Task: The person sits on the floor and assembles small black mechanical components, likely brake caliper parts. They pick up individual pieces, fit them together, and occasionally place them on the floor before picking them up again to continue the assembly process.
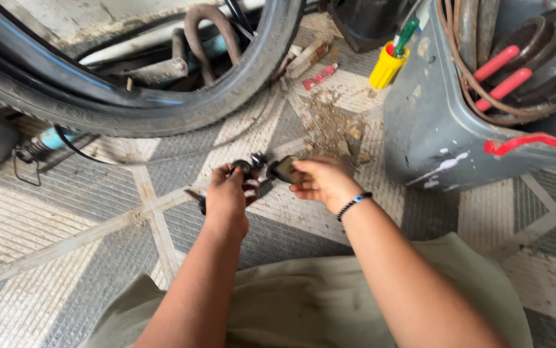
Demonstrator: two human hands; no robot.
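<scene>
Small black fitting (252, 169) sits pinched between closed left hand (226, 200) and right hand (320, 182), above the tiled floor (97, 212); loose parts could slip and roll under the tyre (162, 103).

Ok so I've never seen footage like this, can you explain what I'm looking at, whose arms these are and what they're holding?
There is one picture, from a camera worn on a person's head, looking down at their own bare arms above a patterned tiled floor. The left hand and the right hand together hold a small dark metal part; what it is exactly is too small to tell. A beaded bracelet sits on the right wrist. Ahead lies a bicycle tyre, and to the right a grey metal box with red-handled tools.
</scene>
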